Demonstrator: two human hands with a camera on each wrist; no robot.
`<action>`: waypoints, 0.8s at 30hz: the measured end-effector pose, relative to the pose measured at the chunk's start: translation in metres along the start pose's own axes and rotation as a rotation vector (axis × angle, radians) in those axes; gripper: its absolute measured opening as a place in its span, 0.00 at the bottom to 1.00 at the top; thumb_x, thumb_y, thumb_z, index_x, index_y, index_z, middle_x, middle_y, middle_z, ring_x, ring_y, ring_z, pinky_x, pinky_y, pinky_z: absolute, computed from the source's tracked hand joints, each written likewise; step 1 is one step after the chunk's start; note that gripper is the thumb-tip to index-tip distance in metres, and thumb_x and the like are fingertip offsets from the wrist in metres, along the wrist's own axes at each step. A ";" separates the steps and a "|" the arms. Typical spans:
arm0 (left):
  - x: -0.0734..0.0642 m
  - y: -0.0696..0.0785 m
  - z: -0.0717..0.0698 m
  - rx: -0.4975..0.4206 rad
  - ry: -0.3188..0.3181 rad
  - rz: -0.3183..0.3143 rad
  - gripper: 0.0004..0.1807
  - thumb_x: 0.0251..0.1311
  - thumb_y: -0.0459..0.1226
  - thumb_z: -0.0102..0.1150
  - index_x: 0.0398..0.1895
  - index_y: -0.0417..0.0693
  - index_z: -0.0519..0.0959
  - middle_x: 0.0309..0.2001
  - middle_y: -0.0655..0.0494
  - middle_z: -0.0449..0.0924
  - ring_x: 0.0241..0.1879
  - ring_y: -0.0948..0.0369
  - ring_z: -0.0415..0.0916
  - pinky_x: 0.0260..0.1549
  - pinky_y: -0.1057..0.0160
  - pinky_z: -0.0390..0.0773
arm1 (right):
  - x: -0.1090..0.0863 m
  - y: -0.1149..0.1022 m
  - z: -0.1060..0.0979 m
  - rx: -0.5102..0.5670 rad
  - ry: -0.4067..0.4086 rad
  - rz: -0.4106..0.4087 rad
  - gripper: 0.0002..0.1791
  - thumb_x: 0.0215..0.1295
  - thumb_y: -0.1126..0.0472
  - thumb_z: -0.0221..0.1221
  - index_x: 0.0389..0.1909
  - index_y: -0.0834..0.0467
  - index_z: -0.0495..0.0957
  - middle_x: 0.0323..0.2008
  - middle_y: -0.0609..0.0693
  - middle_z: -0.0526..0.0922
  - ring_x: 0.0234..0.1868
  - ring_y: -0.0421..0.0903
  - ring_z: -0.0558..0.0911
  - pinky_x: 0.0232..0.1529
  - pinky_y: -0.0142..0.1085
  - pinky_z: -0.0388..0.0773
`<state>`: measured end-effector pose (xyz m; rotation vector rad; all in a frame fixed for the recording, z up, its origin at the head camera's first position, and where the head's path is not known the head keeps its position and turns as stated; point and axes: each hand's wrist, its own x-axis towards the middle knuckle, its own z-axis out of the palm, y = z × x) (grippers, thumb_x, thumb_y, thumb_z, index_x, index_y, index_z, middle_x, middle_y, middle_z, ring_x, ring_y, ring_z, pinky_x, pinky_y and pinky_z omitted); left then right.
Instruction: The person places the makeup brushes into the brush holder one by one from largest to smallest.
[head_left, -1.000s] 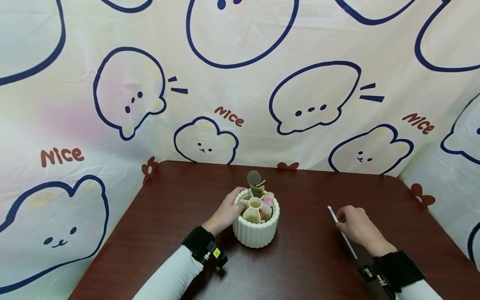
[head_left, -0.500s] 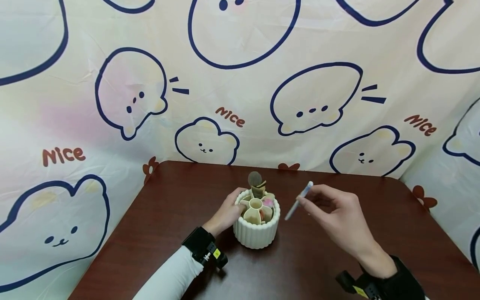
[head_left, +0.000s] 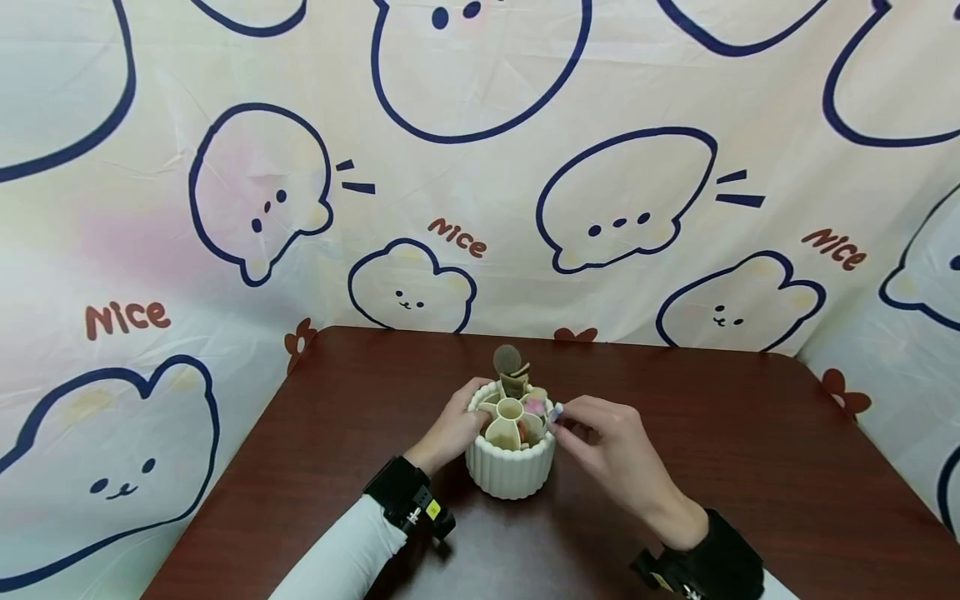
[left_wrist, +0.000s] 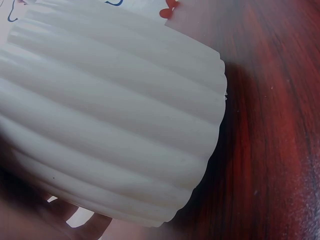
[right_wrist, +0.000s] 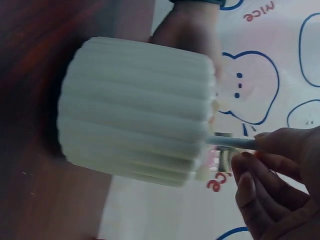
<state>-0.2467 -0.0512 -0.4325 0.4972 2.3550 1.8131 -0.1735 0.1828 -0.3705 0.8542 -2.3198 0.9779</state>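
Observation:
A white ribbed pen holder point(head_left: 510, 475) stands upright on the table, its top split into petal-shaped compartments round a central ring. My left hand point(head_left: 450, 429) grips its left rim, the thumb over the inner side. At the right rim my right hand point(head_left: 618, 454) pinches a thin pale pen-like stick point(right_wrist: 232, 142) near its upper end. The stick's lower end is hidden behind the holder's rim in the right wrist view; which compartment it is in I cannot tell. The holder's ribbed wall point(left_wrist: 115, 110) fills most of the left wrist view.
Inside the holder, a greyish round-topped item point(head_left: 507, 360) rises at the back, and a pink item point(head_left: 534, 405) sits at the right. The dark brown table point(head_left: 360, 375) ends at a back edge against a printed cloth point(head_left: 510, 192).
My right hand has lifted the stick off the table at the right and carried it left to the holder's right rim, its end going down inside. The left hand keeps its grip.

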 end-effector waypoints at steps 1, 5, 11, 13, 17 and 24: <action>0.000 0.000 0.000 -0.003 0.000 -0.001 0.28 0.59 0.25 0.46 0.65 0.40 0.71 0.62 0.45 0.76 0.61 0.52 0.72 0.61 0.49 0.71 | -0.001 0.002 0.002 -0.006 -0.008 0.017 0.11 0.58 0.73 0.70 0.34 0.53 0.86 0.32 0.38 0.82 0.29 0.36 0.76 0.28 0.29 0.76; 0.000 0.002 -0.001 -0.003 0.000 0.001 0.28 0.59 0.25 0.47 0.66 0.40 0.71 0.62 0.44 0.76 0.61 0.52 0.72 0.61 0.49 0.71 | -0.002 0.009 0.010 -0.026 -0.044 0.093 0.08 0.60 0.70 0.71 0.33 0.52 0.86 0.30 0.37 0.80 0.27 0.36 0.73 0.26 0.30 0.73; 0.001 0.001 0.000 0.003 -0.006 -0.009 0.28 0.59 0.26 0.46 0.65 0.41 0.71 0.62 0.45 0.76 0.61 0.52 0.72 0.61 0.49 0.71 | -0.002 0.012 0.017 -0.018 -0.077 0.163 0.05 0.62 0.68 0.70 0.31 0.54 0.87 0.30 0.38 0.79 0.29 0.36 0.76 0.29 0.31 0.76; 0.002 0.000 0.001 0.000 -0.007 -0.014 0.28 0.59 0.26 0.46 0.65 0.41 0.71 0.62 0.45 0.76 0.61 0.52 0.72 0.61 0.49 0.70 | -0.002 0.012 0.019 -0.020 -0.089 0.178 0.04 0.62 0.68 0.70 0.31 0.55 0.87 0.31 0.39 0.78 0.31 0.36 0.77 0.32 0.31 0.77; 0.001 0.000 0.001 0.007 -0.009 -0.008 0.28 0.59 0.26 0.46 0.65 0.41 0.71 0.63 0.45 0.75 0.62 0.52 0.72 0.62 0.49 0.71 | -0.002 0.013 0.022 -0.050 -0.099 0.200 0.04 0.61 0.67 0.71 0.31 0.55 0.88 0.31 0.40 0.77 0.33 0.36 0.78 0.35 0.34 0.79; 0.002 0.003 -0.005 -0.002 -0.027 -0.053 0.27 0.62 0.28 0.48 0.66 0.43 0.71 0.63 0.47 0.75 0.62 0.53 0.71 0.63 0.47 0.69 | -0.001 0.010 0.020 -0.066 -0.106 0.207 0.03 0.61 0.64 0.72 0.31 0.54 0.88 0.31 0.40 0.76 0.33 0.36 0.78 0.34 0.33 0.77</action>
